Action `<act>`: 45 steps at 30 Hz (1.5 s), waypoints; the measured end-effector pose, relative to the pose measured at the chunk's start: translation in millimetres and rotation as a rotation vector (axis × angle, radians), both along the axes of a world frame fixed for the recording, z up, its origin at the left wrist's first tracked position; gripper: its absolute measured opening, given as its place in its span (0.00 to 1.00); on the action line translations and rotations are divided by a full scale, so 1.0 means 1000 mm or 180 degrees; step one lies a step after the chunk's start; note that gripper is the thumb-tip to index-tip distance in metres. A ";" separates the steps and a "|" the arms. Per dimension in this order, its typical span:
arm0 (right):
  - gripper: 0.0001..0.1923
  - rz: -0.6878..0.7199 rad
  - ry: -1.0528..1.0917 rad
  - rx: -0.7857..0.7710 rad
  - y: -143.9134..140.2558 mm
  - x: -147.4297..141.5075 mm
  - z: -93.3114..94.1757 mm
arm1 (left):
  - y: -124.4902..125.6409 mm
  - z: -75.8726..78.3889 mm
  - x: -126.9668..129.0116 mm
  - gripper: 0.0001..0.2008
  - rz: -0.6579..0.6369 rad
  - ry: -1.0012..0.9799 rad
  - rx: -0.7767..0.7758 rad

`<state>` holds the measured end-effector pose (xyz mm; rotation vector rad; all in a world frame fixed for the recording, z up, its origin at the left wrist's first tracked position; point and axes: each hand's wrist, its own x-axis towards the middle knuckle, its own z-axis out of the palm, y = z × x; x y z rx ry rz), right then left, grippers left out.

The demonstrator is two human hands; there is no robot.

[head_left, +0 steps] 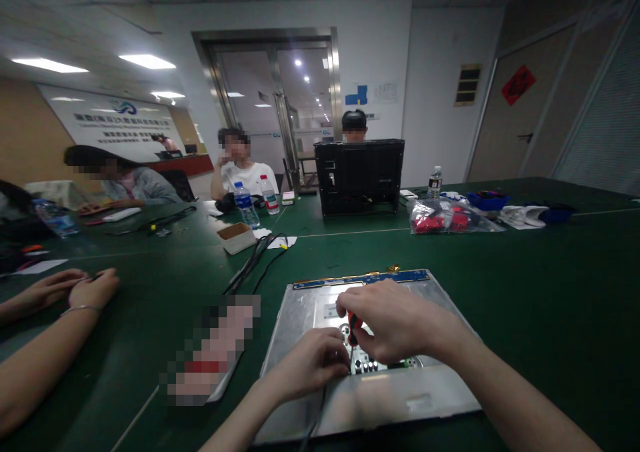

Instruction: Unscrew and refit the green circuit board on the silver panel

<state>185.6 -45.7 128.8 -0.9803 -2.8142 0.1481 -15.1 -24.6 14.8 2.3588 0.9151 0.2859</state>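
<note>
green table (525, 305) wide open right of metal panel (370, 399), easy pass there. left side tighter: blurred flat item (213, 352) just beside panel, black cables (255, 262) beyond, co-worker's hands (75, 291) further left. upright black chassis (359, 175) blocks far end.

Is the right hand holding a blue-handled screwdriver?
No, the right hand grips a red-handled screwdriver above the grey metal back panel.
</note>
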 end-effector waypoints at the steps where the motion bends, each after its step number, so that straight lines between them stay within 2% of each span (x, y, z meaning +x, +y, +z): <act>1: 0.15 -0.0013 0.0020 0.0006 0.000 0.000 0.000 | 0.000 0.000 0.000 0.04 0.0002 -0.0016 -0.0009; 5: 0.08 -0.0215 -0.0010 0.0092 0.001 -0.002 -0.001 | -0.002 0.003 0.001 0.04 0.0035 -0.0043 -0.0066; 9: 0.13 -0.0266 -0.0078 0.0151 0.001 -0.002 -0.001 | -0.002 0.003 0.000 0.05 0.0021 -0.0086 -0.0091; 13: 0.10 0.0016 0.0078 0.0060 -0.001 0.000 0.000 | -0.002 0.002 0.000 0.05 -0.0009 -0.0154 -0.0037; 16: 0.14 0.0089 0.0179 0.0054 -0.002 0.000 -0.001 | -0.001 0.001 0.001 0.04 -0.0028 -0.0135 0.0045; 24: 0.12 -0.0273 -0.0093 0.0208 0.002 -0.004 -0.006 | -0.001 0.002 0.000 0.07 0.0018 -0.0244 -0.0166; 31: 0.16 0.0095 0.0165 -0.0034 0.000 -0.001 -0.002 | -0.002 0.006 0.002 0.04 -0.0005 -0.0092 -0.0035; 39: 0.13 -0.0323 -0.0149 0.0178 0.003 -0.004 -0.007 | -0.001 0.002 0.000 0.05 -0.0005 -0.0161 -0.0092; 45: 0.16 -0.0001 0.0086 0.0071 0.002 0.000 -0.003 | -0.001 0.003 0.001 0.05 -0.0003 -0.0091 -0.0030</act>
